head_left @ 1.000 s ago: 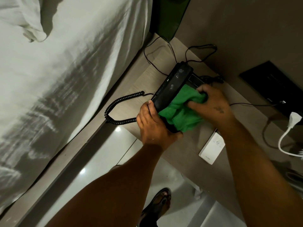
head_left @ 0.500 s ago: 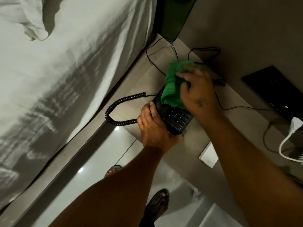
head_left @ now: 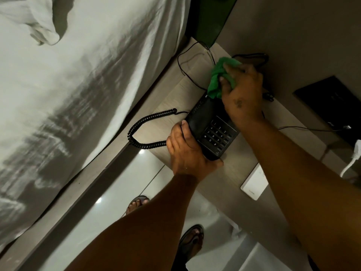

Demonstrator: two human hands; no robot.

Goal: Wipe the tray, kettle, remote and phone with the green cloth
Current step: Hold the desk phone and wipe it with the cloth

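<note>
A black desk phone (head_left: 210, 127) with a number keypad lies on the wooden bedside table (head_left: 175, 100). My left hand (head_left: 187, 151) grips its near end and holds it in place. My right hand (head_left: 242, 92) is closed on the bunched green cloth (head_left: 218, 79) and presses it against the phone's far end. The handset's far part is hidden under the cloth and my hand. The coiled handset cord (head_left: 148, 128) loops out to the left of the phone. No tray, kettle or remote shows here.
A white-sheeted bed (head_left: 78, 85) runs along the left. Thin black cables (head_left: 187, 59) trail behind the phone. A small white flat box (head_left: 255, 182) lies near the table's front edge. A black wall panel (head_left: 332, 106) and a white plug (head_left: 355, 153) are at right.
My right hand has swept the green cloth from over the keypad up along the phone to its far end. The keypad is now uncovered. My left hand has stayed put.
</note>
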